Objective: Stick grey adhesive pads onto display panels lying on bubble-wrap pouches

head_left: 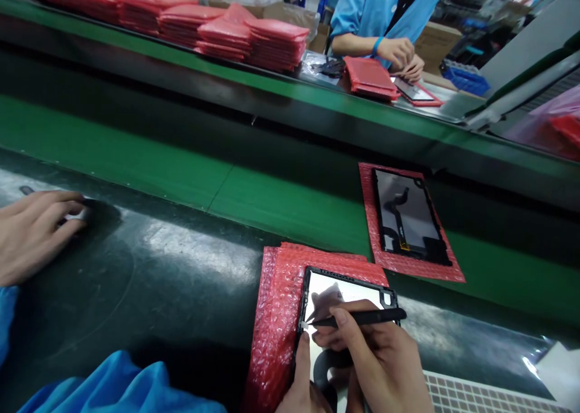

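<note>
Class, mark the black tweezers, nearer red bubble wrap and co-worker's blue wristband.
black tweezers (362, 319): head view, shaft.
nearer red bubble wrap (274, 322): head view, left edge.
blue wristband (376, 46): head view, middle.

A green conveyor belt (136, 159) crosses the scene from 9 o'clock toward 3 o'clock, with a green-edged workbench (254, 87) beyond it. At 1 o'clock stands a cardboard box (435, 44), and a blue plastic crate (466, 81) sits just right of it. Cluttered shelving (493, 2) fills the background there. Pale light glares on the dark worktop (199, 250) at 8 o'clock.
</note>
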Motion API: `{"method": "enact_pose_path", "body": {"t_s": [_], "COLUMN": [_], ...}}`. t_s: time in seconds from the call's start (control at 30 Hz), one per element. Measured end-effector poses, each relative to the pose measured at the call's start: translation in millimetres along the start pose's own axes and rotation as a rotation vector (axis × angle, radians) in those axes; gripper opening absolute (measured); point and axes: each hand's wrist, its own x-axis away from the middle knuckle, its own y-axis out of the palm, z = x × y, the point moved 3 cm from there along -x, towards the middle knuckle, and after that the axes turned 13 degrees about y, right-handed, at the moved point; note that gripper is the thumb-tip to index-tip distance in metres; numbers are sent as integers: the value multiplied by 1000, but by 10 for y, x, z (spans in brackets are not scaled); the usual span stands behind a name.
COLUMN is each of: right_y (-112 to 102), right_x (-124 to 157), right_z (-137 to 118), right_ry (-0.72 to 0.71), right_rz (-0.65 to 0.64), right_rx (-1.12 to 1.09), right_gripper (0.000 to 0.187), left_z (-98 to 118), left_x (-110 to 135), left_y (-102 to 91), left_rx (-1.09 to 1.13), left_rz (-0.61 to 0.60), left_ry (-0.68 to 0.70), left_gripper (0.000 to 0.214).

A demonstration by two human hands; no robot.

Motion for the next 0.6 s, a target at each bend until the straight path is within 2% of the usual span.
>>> {"method": "enact_pose_path", "body": {"t_s": [0.03,0.07,0.13,0.2,0.23,0.3,0.33,0.37,0.4,0.47,0.5,0.53,0.6], "right_y": [2,6,13,16,15,15,16,18,22,32,36,40,41], "right_x": [1,1,1,1,2,5,6,7,7,4,1,-3,-10], "right_z": [-3,-6,-10,-12,-13,-12,-11,-10,-10,-12,-15,-19,-27], "right_ry": [-4,-6,-8,-6,-5,-8,-8,-11,-16,-27,-28,-25,-10], "right_rz": [-3,-8,-18,-28,-30,-36,-35,-29,-22,-4,2,4,-3], "right_rx": [-7,-12,-16,-10,-9,-14,-16,-20,-24,-31,-33,-34,-43], "right_gripper": [27,27,27,27,27,27,26,26,25,25,26,26,29], "left_z": [-27,-42,-35,4,30,110,171,246,336,534,640,749,950], "left_x": [6,8,11,9,-2,-42,-66,-99,-135,-222,-255,-287,-356], "left_y": [-68,-96,-39,127,238,499,644,787,925,1143,1239,1325,1438], "left_rx": [32,85,215,279,252,149,98,46,5,-155,-244,-302,-353], "left_rz": [-46,-147,-429,-682,-756,-809,-803,-746,-662,-375,-297,-266,-295], "left_ry": [53,117,242,317,328,319,307,286,266,184,144,128,151], "left_gripper": [86,81,64,59,61,65,68,70,63,53,51,49,48]}}
